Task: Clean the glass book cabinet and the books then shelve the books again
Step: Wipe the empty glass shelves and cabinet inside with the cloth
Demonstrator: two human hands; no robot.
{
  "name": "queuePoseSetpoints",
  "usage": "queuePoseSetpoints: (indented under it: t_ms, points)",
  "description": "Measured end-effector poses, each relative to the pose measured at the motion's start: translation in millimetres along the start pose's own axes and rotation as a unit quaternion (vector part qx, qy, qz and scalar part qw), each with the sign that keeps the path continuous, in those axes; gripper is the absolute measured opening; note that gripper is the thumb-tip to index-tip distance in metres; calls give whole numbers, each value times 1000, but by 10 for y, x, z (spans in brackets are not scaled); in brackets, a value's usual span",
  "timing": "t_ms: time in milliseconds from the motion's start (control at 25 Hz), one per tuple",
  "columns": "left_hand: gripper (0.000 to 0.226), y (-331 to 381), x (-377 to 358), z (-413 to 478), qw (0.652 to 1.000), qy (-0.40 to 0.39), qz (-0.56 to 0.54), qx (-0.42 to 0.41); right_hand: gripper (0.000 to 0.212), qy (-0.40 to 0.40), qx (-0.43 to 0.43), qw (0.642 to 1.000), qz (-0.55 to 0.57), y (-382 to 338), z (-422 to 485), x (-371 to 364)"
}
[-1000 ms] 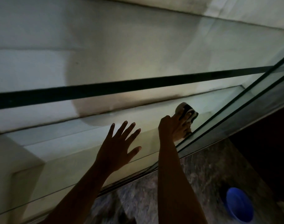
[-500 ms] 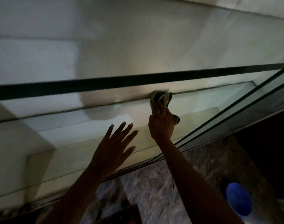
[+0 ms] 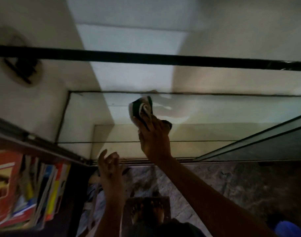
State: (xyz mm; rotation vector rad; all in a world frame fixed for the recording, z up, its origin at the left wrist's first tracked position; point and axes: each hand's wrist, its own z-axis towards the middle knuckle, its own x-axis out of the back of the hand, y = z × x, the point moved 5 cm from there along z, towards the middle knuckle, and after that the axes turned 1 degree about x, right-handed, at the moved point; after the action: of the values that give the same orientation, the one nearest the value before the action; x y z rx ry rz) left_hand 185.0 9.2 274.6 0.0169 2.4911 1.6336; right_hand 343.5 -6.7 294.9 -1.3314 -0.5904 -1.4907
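Leftward along the glass shelf (image 3: 214,115) of the glass book cabinet (image 3: 64,117) has gone the right hand (image 3: 155,141), clenched on one crumpled green-and-white cleaning cloth (image 3: 141,108) near the rear edge, while the left hand (image 3: 108,166) hangs released by the front edge. Wiping looks mid-way, I judge; many colourful books (image 3: 26,194), too blurred to count, wait unshelved beyond the cabinet's left edge.
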Motion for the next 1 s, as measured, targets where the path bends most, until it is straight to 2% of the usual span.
queuePoseSetpoints:
  t_ms: [40, 80, 160, 240, 320, 480, 640, 840, 1000]
  points:
    - [24, 25, -11, 29, 991, 7, -106, 87, 47, -6, 36, 999, 12, -188, -34, -50]
    - [23, 42, -12, 121, 977, 11, -163, 137, 48, -12, 69, 997, 22, -367, -77, -86]
    - [31, 133, -4, 327, 958, 17, -230, 173, 52, -9, 121, 991, 55, -599, -130, -106]
    - [44, 218, 23, 500, 950, 25, -258, 174, 49, 2, 170, 979, 116, -585, -45, -26]
    - [46, 292, 81, 585, 944, 44, -280, 167, 47, 7, 205, 966, 154, -412, 135, 62]
    - [49, 346, 142, 602, 916, 33, -366, 160, 48, -3, 111, 989, 103, -78, 948, -18]
    - [55, 274, 148, 572, 913, 21, -380, 150, 46, 7, 161, 987, 2, -375, 1266, -368]
    - [64, 228, 161, 602, 904, -5, -403, 143, 51, -54, 184, 981, 8, -1090, 1505, -651]
    - [67, 218, 174, 611, 904, -16, -406, 136, 50, -74, 206, 976, 15, -1276, 1448, -728]
